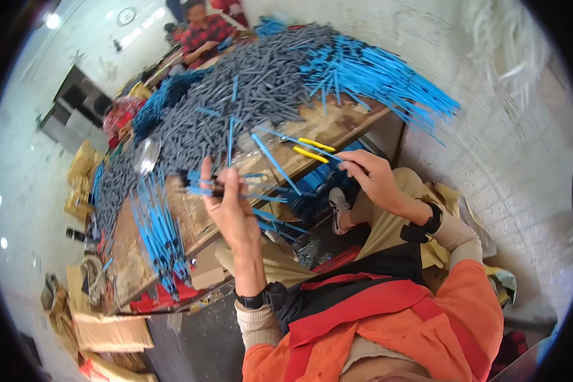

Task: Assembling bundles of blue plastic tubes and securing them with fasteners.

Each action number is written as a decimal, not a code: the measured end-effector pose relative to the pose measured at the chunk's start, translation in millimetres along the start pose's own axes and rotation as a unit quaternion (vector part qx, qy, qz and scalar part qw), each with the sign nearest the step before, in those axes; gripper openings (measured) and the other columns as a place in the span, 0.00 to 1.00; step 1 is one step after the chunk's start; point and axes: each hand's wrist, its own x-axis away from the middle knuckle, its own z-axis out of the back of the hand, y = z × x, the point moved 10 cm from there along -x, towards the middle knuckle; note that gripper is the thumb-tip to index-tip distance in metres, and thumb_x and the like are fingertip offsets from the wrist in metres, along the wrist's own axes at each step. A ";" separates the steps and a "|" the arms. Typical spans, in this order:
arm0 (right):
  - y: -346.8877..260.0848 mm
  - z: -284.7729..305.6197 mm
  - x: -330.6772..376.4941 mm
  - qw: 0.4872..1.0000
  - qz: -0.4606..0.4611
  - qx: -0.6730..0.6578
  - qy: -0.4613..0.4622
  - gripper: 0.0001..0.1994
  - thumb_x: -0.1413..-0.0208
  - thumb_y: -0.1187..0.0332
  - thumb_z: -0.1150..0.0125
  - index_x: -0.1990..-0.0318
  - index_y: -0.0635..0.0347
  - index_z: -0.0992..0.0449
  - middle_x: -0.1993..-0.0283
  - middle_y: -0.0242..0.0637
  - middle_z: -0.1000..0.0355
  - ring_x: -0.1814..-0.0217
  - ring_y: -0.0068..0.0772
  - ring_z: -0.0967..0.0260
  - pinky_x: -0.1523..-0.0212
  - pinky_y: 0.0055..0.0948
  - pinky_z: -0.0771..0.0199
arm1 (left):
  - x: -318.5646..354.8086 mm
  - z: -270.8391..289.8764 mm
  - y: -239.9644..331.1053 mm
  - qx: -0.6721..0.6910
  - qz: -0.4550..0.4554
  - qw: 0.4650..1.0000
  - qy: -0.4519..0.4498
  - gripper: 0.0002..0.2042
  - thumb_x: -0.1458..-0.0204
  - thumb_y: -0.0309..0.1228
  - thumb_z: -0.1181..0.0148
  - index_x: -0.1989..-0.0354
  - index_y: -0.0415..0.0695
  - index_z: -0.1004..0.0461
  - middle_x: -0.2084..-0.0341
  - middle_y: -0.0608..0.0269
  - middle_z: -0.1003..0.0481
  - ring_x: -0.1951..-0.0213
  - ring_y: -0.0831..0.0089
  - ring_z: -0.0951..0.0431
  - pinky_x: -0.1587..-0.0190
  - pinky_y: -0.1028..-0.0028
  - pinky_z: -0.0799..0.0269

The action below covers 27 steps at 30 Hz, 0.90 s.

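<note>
Workshop with white tiled walls; long wooden workbench (337, 124) running away from the person, buried under a heap of grey rods (248, 83) and fans of blue rods (375, 76), some blue ends sticking out past the bench edge at right; another blue bunch (162, 235) lies on the near left part of the bench; round wall clock (127, 15) high on the far wall; a second person in a red checked shirt (204, 32) sits at the far end of the bench; flattened brown cardboard boxes (111, 331) stacked on the floor lower left, no readable labels; a yellowish carton pile (83, 169) further back at left; small shiny metal bowl (147, 155) on the bench among the grey rods.

Left hand (229, 204) raised over the bench edge, fingers closed around a small bundle of blue rods (261, 191), thin, bright blue, with dark tips at the held end, splaying out rightwards; black watch on that wrist.

Right hand (372, 175) just off the bench edge, fingers pinched narrow on the handles of yellow-handled pliers (315, 149); pliers point left toward the bundle; jaw end too small to tell if it touches a rod; black strap on that wrist.
</note>
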 end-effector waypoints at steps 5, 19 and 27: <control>19.2 14.2 9.8 0.989 -0.100 -0.108 0.003 0.10 0.41 0.77 0.43 0.53 0.66 0.24 0.65 0.30 0.26 0.66 0.16 0.32 0.65 0.18 0.33 | 9.9 -0.9 -9.5 -0.004 0.026 0.999 0.024 0.25 0.44 0.21 0.40 0.38 0.39 0.39 0.55 0.57 0.24 0.59 0.76 0.23 0.63 0.81 0.28; -0.3 38.1 46.5 0.992 0.012 0.090 0.088 0.09 0.49 0.79 0.37 0.60 0.61 0.21 0.66 0.35 0.26 0.67 0.33 0.31 0.66 0.27 0.31 | 7.6 -15.4 -42.4 0.067 0.101 0.993 -0.010 0.19 0.41 0.26 0.43 0.42 0.35 0.36 0.49 0.47 0.27 0.48 0.61 0.24 0.51 0.69 0.24; -16.2 57.5 34.8 0.970 0.122 0.191 0.089 0.10 0.51 0.81 0.36 0.60 0.62 0.22 0.65 0.35 0.26 0.64 0.34 0.29 0.64 0.29 0.29 | 6.9 -17.5 -48.5 -0.012 0.135 0.988 -0.069 0.15 0.35 0.34 0.53 0.47 0.34 0.33 0.49 0.40 0.28 0.45 0.54 0.26 0.46 0.61 0.24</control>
